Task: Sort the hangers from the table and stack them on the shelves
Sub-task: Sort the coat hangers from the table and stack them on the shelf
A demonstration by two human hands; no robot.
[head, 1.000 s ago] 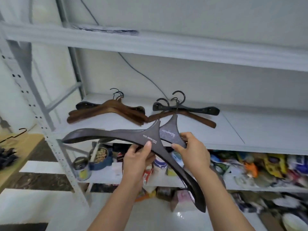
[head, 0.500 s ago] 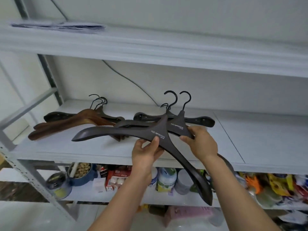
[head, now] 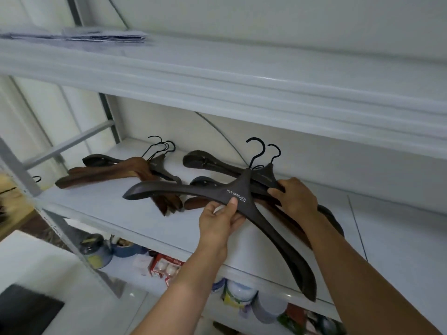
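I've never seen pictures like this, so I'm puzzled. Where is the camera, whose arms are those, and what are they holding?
No machine here: those are a person's two bare arms. The camera sits on their head, so you see what they see. The left hand grips a dark hanger with white letters, thumb on top. The right hand holds a second dark hanger just behind it. On the white shelf lie brown hangers to the left and a third dark hanger at the back.

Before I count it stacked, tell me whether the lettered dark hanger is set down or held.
Held: the left hand grips the hanger at its neck; one arm overhangs the shelf's front edge.
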